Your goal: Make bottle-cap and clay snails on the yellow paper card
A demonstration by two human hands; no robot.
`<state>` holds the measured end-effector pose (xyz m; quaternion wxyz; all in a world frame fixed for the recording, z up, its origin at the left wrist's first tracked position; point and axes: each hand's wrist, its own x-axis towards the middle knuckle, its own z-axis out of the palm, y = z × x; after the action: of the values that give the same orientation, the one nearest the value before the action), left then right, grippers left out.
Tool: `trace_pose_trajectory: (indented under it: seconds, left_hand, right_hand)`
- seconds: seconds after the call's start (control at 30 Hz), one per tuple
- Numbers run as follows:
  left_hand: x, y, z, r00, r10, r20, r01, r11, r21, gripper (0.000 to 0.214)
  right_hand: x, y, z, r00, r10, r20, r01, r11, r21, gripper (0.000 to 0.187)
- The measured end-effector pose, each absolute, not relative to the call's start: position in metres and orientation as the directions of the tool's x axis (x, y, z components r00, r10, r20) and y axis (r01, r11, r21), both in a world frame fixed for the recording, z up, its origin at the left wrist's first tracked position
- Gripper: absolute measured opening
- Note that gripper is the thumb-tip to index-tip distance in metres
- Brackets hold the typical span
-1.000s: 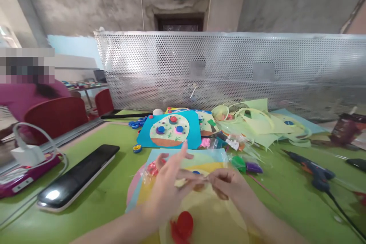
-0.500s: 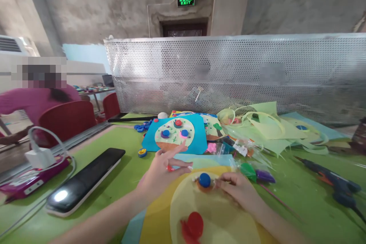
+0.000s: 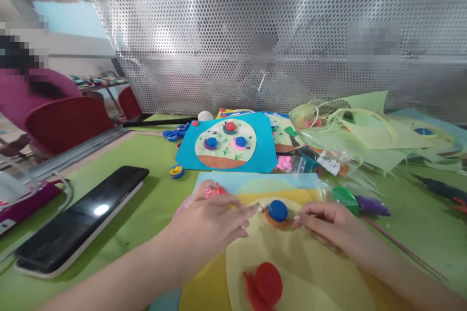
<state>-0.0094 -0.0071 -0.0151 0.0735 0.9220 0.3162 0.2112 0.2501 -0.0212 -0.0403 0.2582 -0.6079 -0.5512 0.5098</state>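
Observation:
My left hand (image 3: 215, 218) is partly curled around a shiny, crinkled red piece (image 3: 215, 189), perhaps wrapped clay. Its index fingertip reaches a small white bit (image 3: 261, 207) at the left of a blue bottle cap (image 3: 278, 210). That cap sits on an orange clay strip (image 3: 279, 224), on a pale yellow paper oval (image 3: 302, 262). On the cap's right side, my right hand (image 3: 330, 223) has thumb and index finger pinched together, with a tiny whitish bit at the tips. Lower on the oval lies a red cap (image 3: 269, 284) with red clay beside it.
A blue card with a decorated oval (image 3: 226, 143) lies behind my hands. To the left are a black phone-like device (image 3: 83, 218) and a yellow-blue cap (image 3: 176, 171). Green and purple clay packs (image 3: 345, 199), paper scraps (image 3: 394, 126) and a dark glue gun (image 3: 441, 187) lie right.
My view has tilted down. My left hand has turned palm-down, its index finger coming to the white bit beside the blue cap. My right hand stays pinched at the cap's right.

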Motion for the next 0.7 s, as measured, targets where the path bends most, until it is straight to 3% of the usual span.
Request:
trace_pose_trajectory:
  seconds: [0.1,0.17,0.43,0.7]
  left_hand:
    - [-0.008,-0.016,-0.008,0.813,0.505,0.29,0.521,-0.853,0.026,0.028]
    - [-0.007,-0.021,-0.002,0.829,0.496,0.258,0.52,-0.854,-0.026,0.034]
    - [-0.008,-0.025,-0.005,0.763,0.581,0.285,0.602,-0.798,0.016,0.046]
    - [-0.008,-0.022,-0.004,0.833,0.517,0.195,0.512,-0.855,0.078,0.052]
  right_hand:
    - [0.25,-0.023,-0.037,-0.114,0.94,-0.322,0.391,-0.256,-0.884,0.045]
    - [0.25,-0.024,-0.036,-0.133,0.939,-0.318,0.389,-0.245,-0.888,0.046]
    - [0.25,-0.027,-0.037,-0.085,0.951,-0.299,0.388,-0.245,-0.889,0.036]
    - [0.249,-0.03,-0.034,-0.055,0.953,-0.299,0.378,-0.257,-0.89,0.033]
